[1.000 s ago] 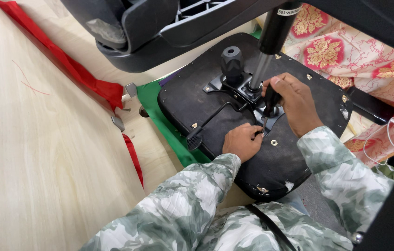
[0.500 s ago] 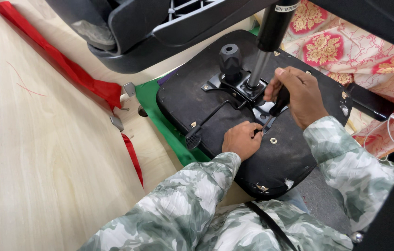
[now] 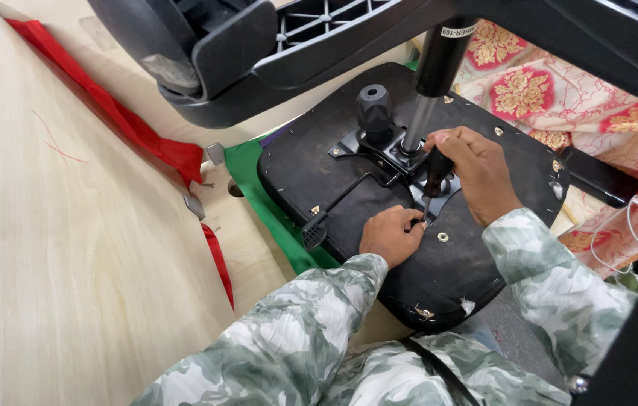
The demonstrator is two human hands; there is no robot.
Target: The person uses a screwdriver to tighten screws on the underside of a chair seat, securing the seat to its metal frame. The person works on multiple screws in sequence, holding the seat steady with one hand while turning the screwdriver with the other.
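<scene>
An upturned black chair seat (image 3: 439,278) lies in front of me, its underside facing up. A black metal mechanism plate (image 3: 379,154) with a round knob (image 3: 374,109) and a grey gas cylinder (image 3: 428,90) sits at its middle. My right hand (image 3: 477,173) grips a black-handled screwdriver (image 3: 435,177), tip down at the plate's near corner. My left hand (image 3: 390,234) rests on the seat beside that tip, fingers pinched at the screw spot. A black lever (image 3: 334,207) sticks out to the left.
The chair's black star base with a caster (image 3: 206,60) hangs over the far side. A light wooden panel (image 3: 56,248) fills the left, with red cloth (image 3: 131,128) and green cloth (image 3: 259,188) along it. A floral fabric (image 3: 560,90) lies at right, beside a black armrest (image 3: 597,177).
My right hand has shifted slightly on the screwdriver handle, keeping it at the plate's corner. My left hand has stayed beside the tip. The view has moved a little.
</scene>
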